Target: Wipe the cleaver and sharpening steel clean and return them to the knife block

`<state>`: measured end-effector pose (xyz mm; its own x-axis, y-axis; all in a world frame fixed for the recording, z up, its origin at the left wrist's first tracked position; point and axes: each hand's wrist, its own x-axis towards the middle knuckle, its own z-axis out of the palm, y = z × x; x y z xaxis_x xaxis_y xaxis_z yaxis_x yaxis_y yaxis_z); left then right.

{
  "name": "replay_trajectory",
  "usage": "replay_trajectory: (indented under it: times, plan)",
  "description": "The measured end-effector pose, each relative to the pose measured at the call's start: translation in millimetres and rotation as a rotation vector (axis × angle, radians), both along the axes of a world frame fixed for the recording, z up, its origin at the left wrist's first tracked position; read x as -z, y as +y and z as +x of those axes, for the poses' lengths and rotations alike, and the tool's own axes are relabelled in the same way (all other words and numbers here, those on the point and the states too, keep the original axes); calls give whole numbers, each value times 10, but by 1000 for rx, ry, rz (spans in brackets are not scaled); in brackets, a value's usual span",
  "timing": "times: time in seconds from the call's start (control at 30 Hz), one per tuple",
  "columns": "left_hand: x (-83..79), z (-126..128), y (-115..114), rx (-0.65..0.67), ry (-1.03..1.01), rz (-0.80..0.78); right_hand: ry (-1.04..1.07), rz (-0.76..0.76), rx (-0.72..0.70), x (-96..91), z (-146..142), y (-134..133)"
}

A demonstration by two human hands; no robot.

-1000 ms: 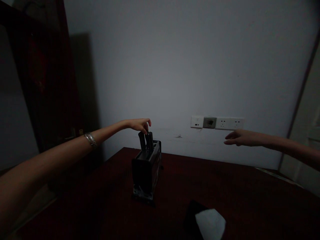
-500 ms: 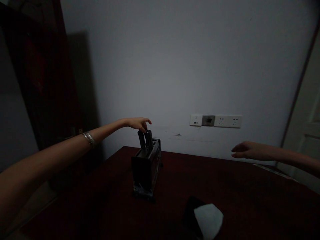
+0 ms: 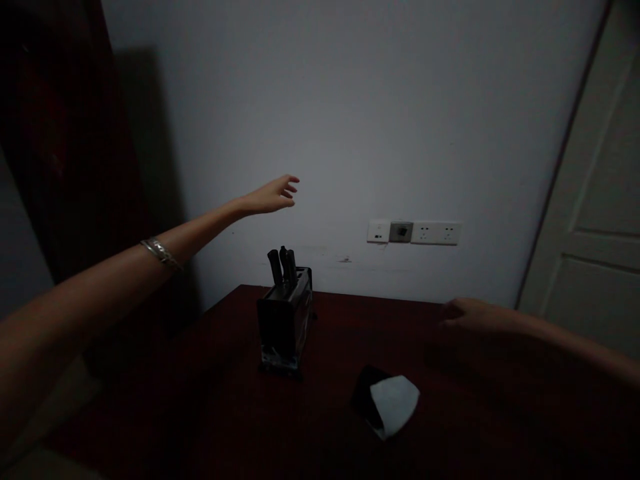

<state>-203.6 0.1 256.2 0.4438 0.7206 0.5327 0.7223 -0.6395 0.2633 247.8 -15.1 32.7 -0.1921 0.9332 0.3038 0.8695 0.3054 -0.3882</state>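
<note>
My left hand [image 3: 275, 195], with a silvery bracelet on the forearm, is raised above the knife block. Its fingers are apart and hold nothing. Below it the black knife block [image 3: 277, 333] stands upright on the dark red table [image 3: 340, 313]. Several black-handled knives [image 3: 283, 267] stick up from its slots. Over the right part of the table hovers my right hand [image 3: 473, 315], its fingers loosely curved and apart, with nothing visible in them. A white cloth or paper piece [image 3: 395, 403] lies near the front, on or against a dark object [image 3: 366, 395] too dim to name.
Wall sockets [image 3: 415, 232] sit on the pale wall behind the table. A white panelled door [image 3: 595, 260] is at the right. At the left stands a dark red door or cabinet [image 3: 60, 167], mostly in shadow.
My left hand has let go of the knife handles and risen above the block. My right hand stays empty above the table. The whole view has shifted slightly.
</note>
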Motion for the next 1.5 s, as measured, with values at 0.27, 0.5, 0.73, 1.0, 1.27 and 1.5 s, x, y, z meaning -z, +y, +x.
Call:
replay_trajectory:
  times: [0.27,0.5,0.73,1.0,1.27,1.5]
  plan:
    - [771,1162,-337,349,92,128,-108,-213,-261,684,-569,-310]
    - [2494,1656,-132,375,294,-353,-67,-78,-295,1275,-835,-452]
    - [3363,1721,-259,285,236,-521,-156,-89,-201,1524,-777,-502]
    - [3566,1808,-298,201,183,-591,-142,-45,-155,1655,-795,-527]
    - [3560,1861,-260,195,176,-563,57,62,-250,1550,-812,-570]
    - [3245,1882,-397,154,65,-395,528,-75,-235,1437,-831,-631]
